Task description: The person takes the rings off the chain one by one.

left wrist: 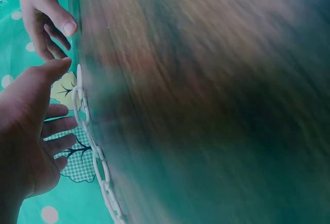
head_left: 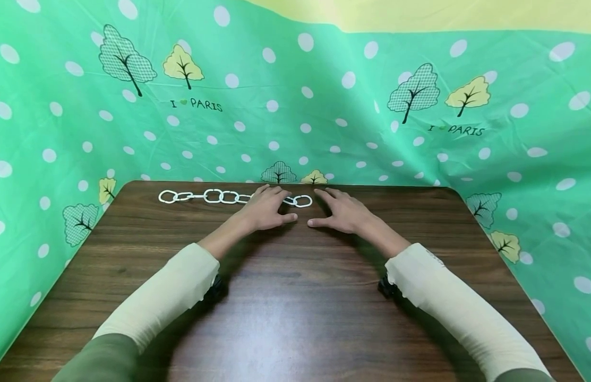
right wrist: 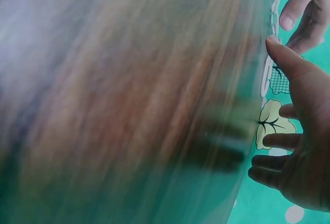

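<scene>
From my remote post, I see the left hand (head_left: 266, 209), thumb and fingers spread, over a white chain (head_left: 221, 197) along the far edge of the dark surface (head_left: 295, 286), hiding several links; contact I cannot tell. The right hand (head_left: 347, 213), equally spread, is empty, just right of the chain's end. Wrist views blur the surface.

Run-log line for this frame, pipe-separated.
white chain: lying near far edge of table | left hand: holding nothing, overlaps chain in head view, contact unclear | right hand: holding nothing, beside chain's right end
</scene>
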Motion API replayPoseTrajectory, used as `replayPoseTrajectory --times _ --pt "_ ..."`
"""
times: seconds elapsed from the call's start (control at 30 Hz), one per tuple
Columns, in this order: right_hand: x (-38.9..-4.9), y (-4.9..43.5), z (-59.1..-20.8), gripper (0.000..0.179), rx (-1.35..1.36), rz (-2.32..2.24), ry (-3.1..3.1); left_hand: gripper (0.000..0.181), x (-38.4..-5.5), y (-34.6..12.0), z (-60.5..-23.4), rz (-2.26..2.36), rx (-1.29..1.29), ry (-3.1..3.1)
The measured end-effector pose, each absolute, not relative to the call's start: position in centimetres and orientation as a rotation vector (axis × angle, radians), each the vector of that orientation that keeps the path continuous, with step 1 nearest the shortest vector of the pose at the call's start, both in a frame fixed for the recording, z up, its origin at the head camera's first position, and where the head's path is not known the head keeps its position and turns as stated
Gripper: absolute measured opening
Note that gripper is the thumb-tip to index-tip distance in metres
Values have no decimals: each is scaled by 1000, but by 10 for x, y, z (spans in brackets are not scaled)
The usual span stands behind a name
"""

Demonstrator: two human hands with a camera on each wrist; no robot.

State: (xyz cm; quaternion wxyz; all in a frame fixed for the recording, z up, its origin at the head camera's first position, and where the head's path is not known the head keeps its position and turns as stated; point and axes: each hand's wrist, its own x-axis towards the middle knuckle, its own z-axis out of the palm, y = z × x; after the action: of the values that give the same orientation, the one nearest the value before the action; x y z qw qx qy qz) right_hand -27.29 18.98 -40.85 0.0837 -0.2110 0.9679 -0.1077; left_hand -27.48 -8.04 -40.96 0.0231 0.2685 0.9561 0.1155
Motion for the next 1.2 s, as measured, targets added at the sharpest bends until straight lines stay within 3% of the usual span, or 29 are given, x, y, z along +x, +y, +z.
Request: replayPoseTrajectory --times 0.63,0.87,1.2 --pt "-283 177 -414 88 -788 -313 2808 62 -278 -57 -405 221 877 2951" --pt "-287 176 -415 81 -841 -376 2770 47 -280 -54 -404 197 906 2954" --pt "-340 198 -482 75 -964 -371 2807 33 -295 -56 -419 271 956 2926"
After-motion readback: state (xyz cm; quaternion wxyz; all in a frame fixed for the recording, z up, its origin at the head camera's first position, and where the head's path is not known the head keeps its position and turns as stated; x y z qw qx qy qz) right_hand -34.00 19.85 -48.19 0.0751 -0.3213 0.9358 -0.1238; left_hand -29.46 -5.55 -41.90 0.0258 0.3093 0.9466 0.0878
